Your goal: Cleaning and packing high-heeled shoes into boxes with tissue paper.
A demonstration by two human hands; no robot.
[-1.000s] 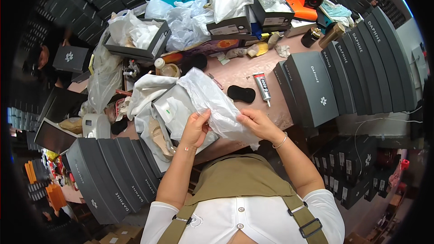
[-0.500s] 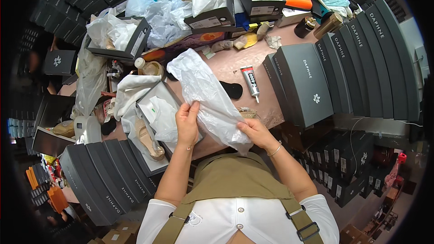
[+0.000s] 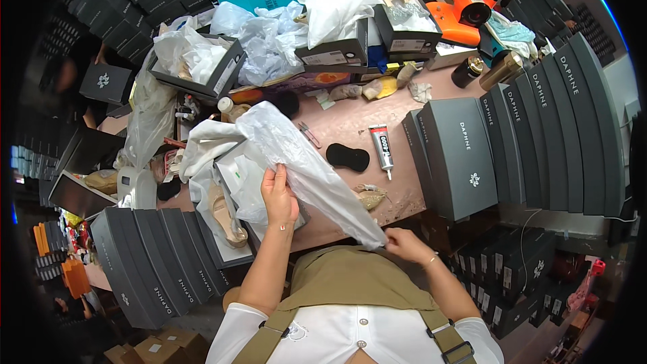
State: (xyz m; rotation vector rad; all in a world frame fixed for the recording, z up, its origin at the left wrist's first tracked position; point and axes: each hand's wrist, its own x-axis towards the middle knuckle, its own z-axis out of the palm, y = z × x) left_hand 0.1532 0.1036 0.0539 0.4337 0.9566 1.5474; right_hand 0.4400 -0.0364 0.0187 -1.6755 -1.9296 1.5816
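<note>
Pink-brown table (image 3: 350,136), flat and scuffed, crowded on every side, spread ahead of both hands. Matte grey shoe boxes (image 3: 532,141), rigid and rectangular, ranked in rows right of the right hand; a second rank of grey boxes (image 3: 151,263) stacked on edge left of the left hand. Long translucent plastic bag (image 3: 306,168), thin, crinkled and glossy, stretched on a slant between the two hands: wide end up and away beyond the left hand, narrow end drawn down to the right hand at the table's near edge. Open shoe box (image 3: 232,192) with white tissue lining just left of and beneath the left hand, a beige heeled shoe (image 3: 226,219) with a pale smooth upper lying at its near side. Left hand (image 3: 279,195) closed on the bag at about mid-length, thumb over the film, fingers curled behind. Right hand (image 3: 404,243) pinched narrow on the bag's lower tip. Slim glue tube (image 3: 382,148), silver with a dark label, lying flat beyond the right hand. Black oval insole pad (image 3: 348,157), soft and dull, just left of the tube, between the bag and the tube.
</note>
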